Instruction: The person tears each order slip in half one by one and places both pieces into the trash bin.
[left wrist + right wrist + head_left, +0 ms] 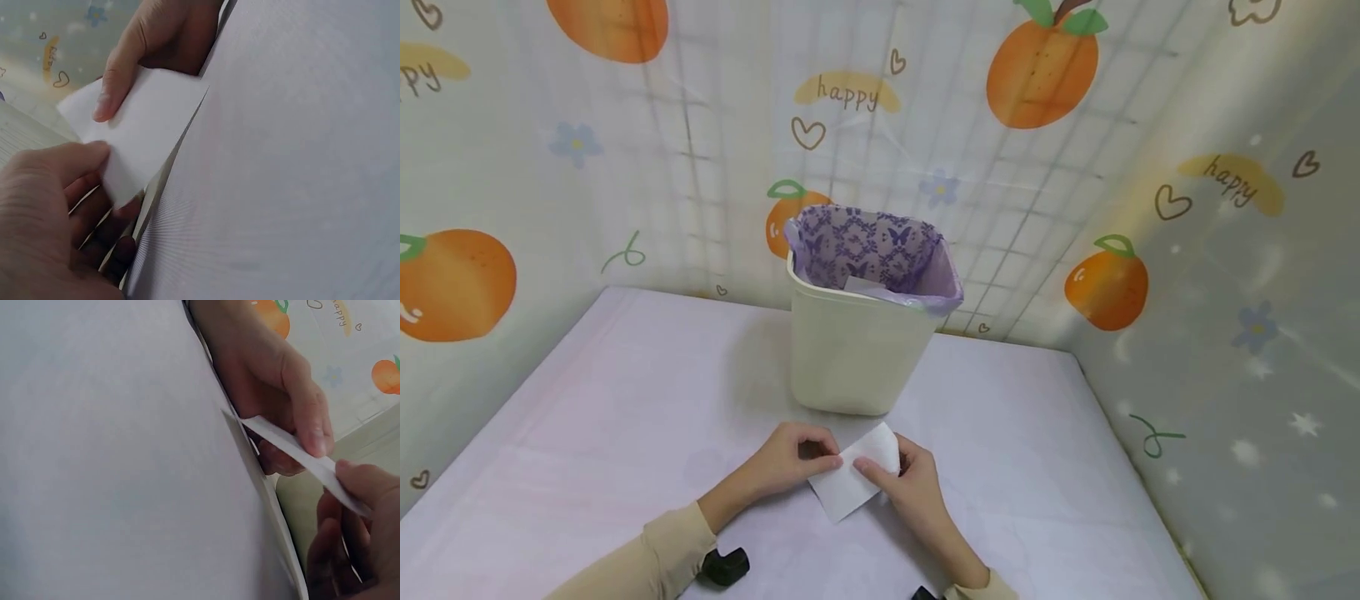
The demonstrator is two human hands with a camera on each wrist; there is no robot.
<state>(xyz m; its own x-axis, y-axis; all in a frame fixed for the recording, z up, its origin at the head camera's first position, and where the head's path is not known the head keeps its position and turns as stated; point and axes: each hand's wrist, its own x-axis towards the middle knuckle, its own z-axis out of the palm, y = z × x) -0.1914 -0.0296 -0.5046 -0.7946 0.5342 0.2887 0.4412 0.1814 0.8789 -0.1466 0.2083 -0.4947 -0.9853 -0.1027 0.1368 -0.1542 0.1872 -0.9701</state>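
Observation:
Both hands hold one small white sheet of paper low over the table, in front of the bin. My left hand pinches its left edge between thumb and fingers. On the other side my right hand grips it, thumb on top and fingers beneath. The two thumbs lie close together on the paper. In the left wrist view the sheet is tilted, with its face toward the camera; the right wrist view shows the paper nearly edge-on between both hands.
A cream bin stands on the white-covered table, just beyond the hands. Its purple patterned liner folds over the rim, and a pale piece shows inside. A printed curtain hangs behind and at both sides.

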